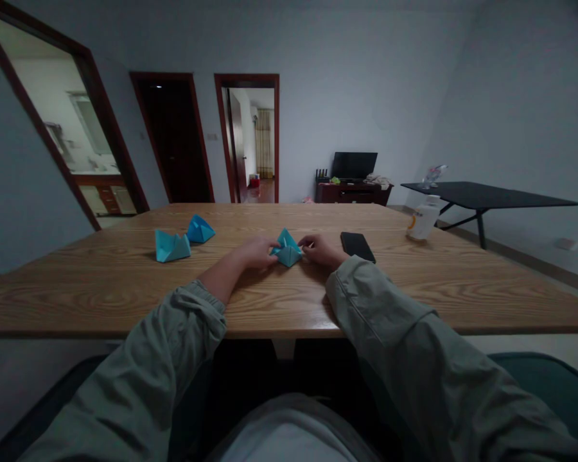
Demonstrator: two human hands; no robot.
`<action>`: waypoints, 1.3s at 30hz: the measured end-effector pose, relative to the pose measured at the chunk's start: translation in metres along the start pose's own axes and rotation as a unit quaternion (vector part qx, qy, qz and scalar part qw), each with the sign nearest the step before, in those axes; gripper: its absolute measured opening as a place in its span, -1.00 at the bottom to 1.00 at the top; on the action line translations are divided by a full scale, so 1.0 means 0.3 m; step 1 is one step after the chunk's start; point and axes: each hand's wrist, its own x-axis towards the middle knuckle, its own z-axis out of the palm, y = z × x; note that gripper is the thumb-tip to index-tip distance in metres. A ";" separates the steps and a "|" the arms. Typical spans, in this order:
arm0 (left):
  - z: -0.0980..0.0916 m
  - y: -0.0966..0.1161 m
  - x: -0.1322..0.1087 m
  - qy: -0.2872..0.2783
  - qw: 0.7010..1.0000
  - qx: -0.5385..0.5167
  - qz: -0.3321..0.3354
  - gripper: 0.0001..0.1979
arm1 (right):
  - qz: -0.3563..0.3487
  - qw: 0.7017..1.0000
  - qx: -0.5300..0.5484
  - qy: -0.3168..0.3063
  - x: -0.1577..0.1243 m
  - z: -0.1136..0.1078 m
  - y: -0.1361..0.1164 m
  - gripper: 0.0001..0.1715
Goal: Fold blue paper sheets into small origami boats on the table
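Observation:
A light blue folded paper boat (288, 250) rests on the wooden table in front of me, its pointed peak upward. My left hand (257, 252) pinches its left end between thumb and fingers. At the opposite end, the closed fingers of my right hand (324, 249) grip the boat's right tip. Part of each end is hidden behind the fingers. Farther left stand a light blue folded paper piece (172, 247) and, just behind it, a darker blue folded paper piece (201, 230). Neither hand touches these two.
A black phone (358, 246) lies flat just right of my right hand. Beyond it, a whitish translucent bottle (422, 219) stands near the right side of the wooden table (279, 314). A black folding table (491, 194) and a cabinet (354, 193) with a monitor (354, 165) are farther back.

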 end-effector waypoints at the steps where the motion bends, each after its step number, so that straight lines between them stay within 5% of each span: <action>1: -0.006 -0.004 -0.001 0.019 1.000 0.008 -0.006 -0.62 | 0.007 1.000 -0.002 -0.006 -0.003 -0.002 -0.003 -0.72; 10: -0.031 -0.045 -0.009 0.056 0.997 0.010 -0.055 -0.63 | 0.020 0.992 -0.044 -0.117 -0.022 -0.028 -0.026 -0.63; 16: 0.011 -0.048 0.002 -0.046 0.999 -0.006 -0.029 -0.59 | -0.056 0.979 -0.089 -0.176 -0.012 -0.029 -0.033 -0.64; 27: 0.024 -0.026 0.010 -0.070 0.996 0.033 -0.043 -0.61 | -0.043 0.977 -0.138 -0.155 -0.028 -0.008 -0.063 -0.64; 30: -0.008 -0.066 0.005 -0.026 0.997 0.021 -0.067 -0.61 | -0.033 0.983 -0.132 -0.122 -0.032 -0.004 -0.055 -0.65; 33: -0.067 -0.152 -0.024 0.076 0.986 0.039 -0.144 -0.61 | -0.022 0.986 -0.127 -0.102 -0.031 -0.002 -0.039 -0.64; 37: -0.145 -0.294 -0.120 0.260 0.914 0.089 -0.297 -0.60 | -0.001 0.987 -0.135 -0.090 -0.027 0.000 -0.035 -0.62; 39: -0.169 -0.356 -0.182 0.305 0.880 0.101 -0.349 -0.57 | 0.014 0.985 -0.152 -0.086 -0.030 0.000 -0.045 -0.59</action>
